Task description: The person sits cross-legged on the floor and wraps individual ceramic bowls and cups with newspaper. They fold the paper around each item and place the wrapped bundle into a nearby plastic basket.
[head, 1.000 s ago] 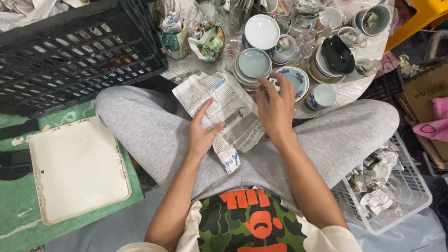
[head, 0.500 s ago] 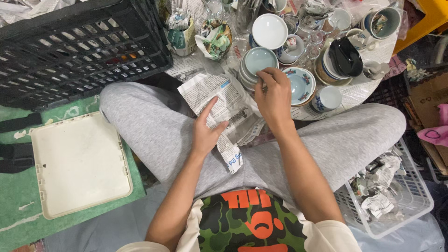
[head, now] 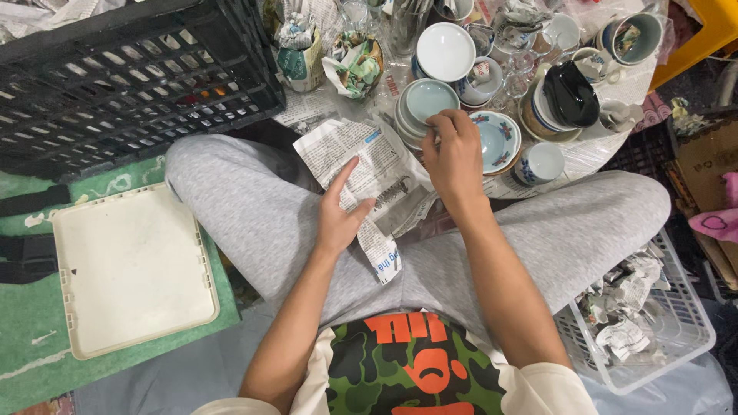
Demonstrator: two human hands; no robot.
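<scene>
Pale celadon bowl (head: 427, 100), black-and-white printed newspaper (head: 369, 157), grey trousers (head: 246, 207) — black crate (head: 115, 84), cream tray (head: 131, 269), green mat (head: 31, 330).

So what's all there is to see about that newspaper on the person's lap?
The newspaper is a crumpled, creased sheet of thin printed paper, mostly grey-white with dark print and small touches of blue. It lies spread across the person's lap on the grey trousers, its far edge reaching toward the stack of pale bowls. One narrow strip hangs down between the legs. The left hand presses flat on its middle. The right hand is beside it at the bowls, over the sheet's right edge.
</scene>
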